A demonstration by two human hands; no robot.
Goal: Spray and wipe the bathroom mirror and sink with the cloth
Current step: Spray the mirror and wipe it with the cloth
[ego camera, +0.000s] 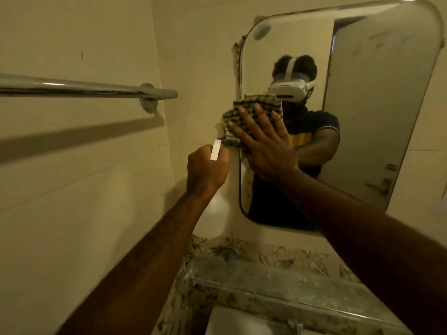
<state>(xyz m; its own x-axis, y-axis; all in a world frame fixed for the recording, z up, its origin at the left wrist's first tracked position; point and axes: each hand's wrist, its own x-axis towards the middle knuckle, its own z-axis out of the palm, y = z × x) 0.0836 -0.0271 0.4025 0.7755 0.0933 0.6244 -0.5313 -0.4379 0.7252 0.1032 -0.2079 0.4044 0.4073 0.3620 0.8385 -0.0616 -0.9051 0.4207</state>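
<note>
The rounded wall mirror (pixel 362 93) fills the upper right. My right hand (pixel 266 143) lies flat with fingers spread, pressing a checked cloth (pixel 244 110) against the mirror's left edge. My left hand (pixel 206 168) is closed around a white spray bottle (pixel 216 209), its white trigger head poking up above my fist; the bottle body hangs below my wrist, just left of the mirror. A corner of the white sink (pixel 232 320) shows at the bottom, with a tap partly visible.
A chrome towel rail (pixel 84 89) juts out from the left wall at hand height. A grey stone ledge (pixel 266 279) and a floral tile strip run below the mirror. The mirror reflects a person and a door.
</note>
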